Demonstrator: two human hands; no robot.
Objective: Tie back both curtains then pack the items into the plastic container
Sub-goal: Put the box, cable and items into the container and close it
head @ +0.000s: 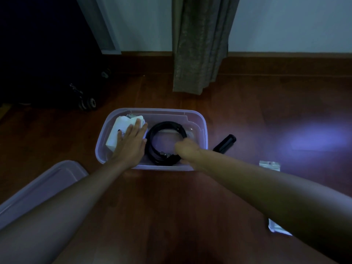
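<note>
Reaching down over the wooden floor [171, 206], we have both forearms stretched out toward the plastic container [198, 119]. Nearest us, its lid [47, 180] lies on the floor at the left, and two small clear packets [270, 165] lie at the right, one partly hidden under our right arm. Inside the container, our left hand [131, 141] lies flat with straight fingers, pressing on a folded white cloth [118, 130] at the left end. Our right hand [185, 149] is curled at the coiled black belt [165, 143] on the right side (whether the fingers actually grip it, we cannot tell). Just beside the container's right wall lies a black flashlight [225, 142], its beam making a pale patch on the floor. Farther off, one curtain [200, 44] hangs against the wall, and a dark suitcase [47, 63] stands at the left.
</note>
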